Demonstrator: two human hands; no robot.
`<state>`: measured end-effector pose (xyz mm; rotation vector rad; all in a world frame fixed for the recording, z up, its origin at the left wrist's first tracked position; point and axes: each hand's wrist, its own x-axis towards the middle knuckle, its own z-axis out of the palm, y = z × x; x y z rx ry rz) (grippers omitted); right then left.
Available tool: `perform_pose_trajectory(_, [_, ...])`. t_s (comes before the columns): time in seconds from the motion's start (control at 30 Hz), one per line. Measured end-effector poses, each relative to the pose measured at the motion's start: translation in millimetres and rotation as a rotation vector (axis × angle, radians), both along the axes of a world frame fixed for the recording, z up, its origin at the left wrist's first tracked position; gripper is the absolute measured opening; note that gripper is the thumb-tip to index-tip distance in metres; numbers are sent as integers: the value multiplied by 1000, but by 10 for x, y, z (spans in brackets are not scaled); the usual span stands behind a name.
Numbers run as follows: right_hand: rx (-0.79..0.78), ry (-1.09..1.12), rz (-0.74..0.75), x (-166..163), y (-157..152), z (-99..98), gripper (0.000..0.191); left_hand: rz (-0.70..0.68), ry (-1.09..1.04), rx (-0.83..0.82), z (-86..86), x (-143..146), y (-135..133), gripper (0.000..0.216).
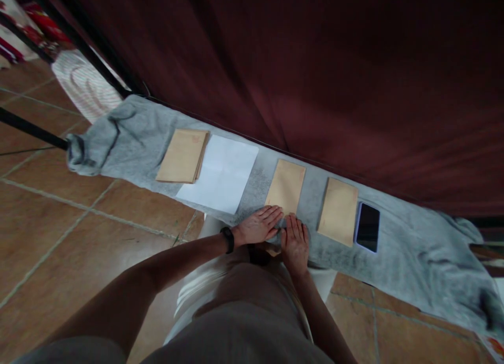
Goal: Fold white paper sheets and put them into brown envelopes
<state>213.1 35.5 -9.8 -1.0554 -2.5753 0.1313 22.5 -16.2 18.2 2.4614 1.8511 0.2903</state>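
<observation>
A brown paper envelope [286, 184] lies flat in the middle of a long grey cloth [252, 196]. My left hand [260, 225], with a dark band on its wrist, rests on the envelope's near edge, fingers stretched out. Beside it, my right hand [295, 241] lies flat with its fingertips on the same near edge. The fingers of both hands are extended, and neither grips anything I can see. Part of the envelope's near end is covered by the hands.
White paper [228, 170] lies to the left, partly under a stack of brown envelopes [183, 155]. On the right, another brown envelope pile [338, 212] sits beside a phone [368, 227]. A dark red curtain [315, 81] hangs along the far edge; tiled floor [47, 217] shows at left.
</observation>
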Motion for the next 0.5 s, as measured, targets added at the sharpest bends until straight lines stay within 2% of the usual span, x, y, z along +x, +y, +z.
perform_pose_trajectory(0.37, [-29, 12, 49, -71, -2, 31, 49, 3, -21, 4, 10, 6, 1, 55])
perform_pose_trajectory(0.5, [-34, 38, 14, -50, 10, 18, 48, 69, -42, 27, -15, 2, -38, 55])
